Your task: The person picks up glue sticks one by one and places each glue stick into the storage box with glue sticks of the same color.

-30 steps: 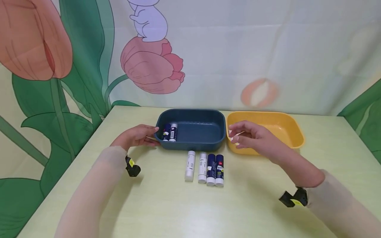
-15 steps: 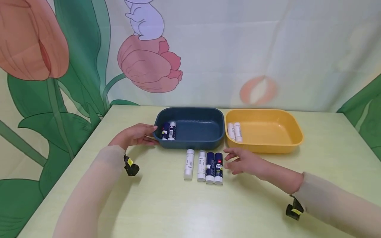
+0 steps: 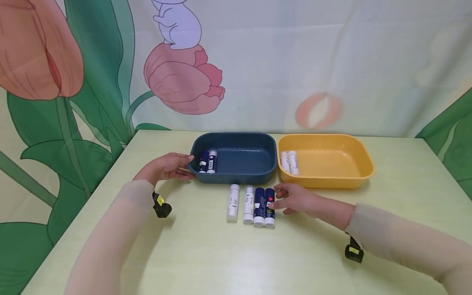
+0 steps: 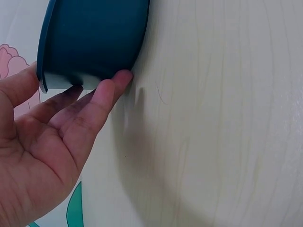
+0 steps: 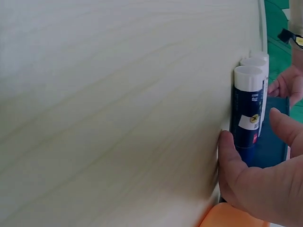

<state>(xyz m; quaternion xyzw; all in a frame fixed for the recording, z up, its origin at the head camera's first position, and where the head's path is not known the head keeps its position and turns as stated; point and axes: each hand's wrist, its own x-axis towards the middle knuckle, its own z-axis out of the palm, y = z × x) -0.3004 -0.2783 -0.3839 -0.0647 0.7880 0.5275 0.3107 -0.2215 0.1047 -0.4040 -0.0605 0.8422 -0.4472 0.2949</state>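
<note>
My left hand [image 3: 167,167] holds the left end of the dark blue tray [image 3: 239,179], thumb at the rim and fingers against the outer wall [image 4: 94,38]. Two navy glue sticks [image 3: 212,162] lie inside it. My right hand [image 3: 295,199] is at the rightmost navy glue stick [image 3: 270,217], its thumb over the stick and fingers beside it. In the right wrist view a gap shows between the thumb [image 5: 281,123] and that stick. A second navy glue stick [image 3: 259,207] and two white glue sticks, one nearer [image 3: 248,205] and one farther left [image 3: 233,203], lie alongside.
A yellow tray [image 3: 326,183] stands right of the blue one, with two white glue sticks [image 3: 293,162] at its left end. Both trays sit toward the back of the pale table [image 3: 221,258]. A printed cloth [image 3: 258,73] hangs behind.
My right hand has come down from the yellow tray's left end to the rightmost navy glue stick on the table. My left hand stays at the blue tray.
</note>
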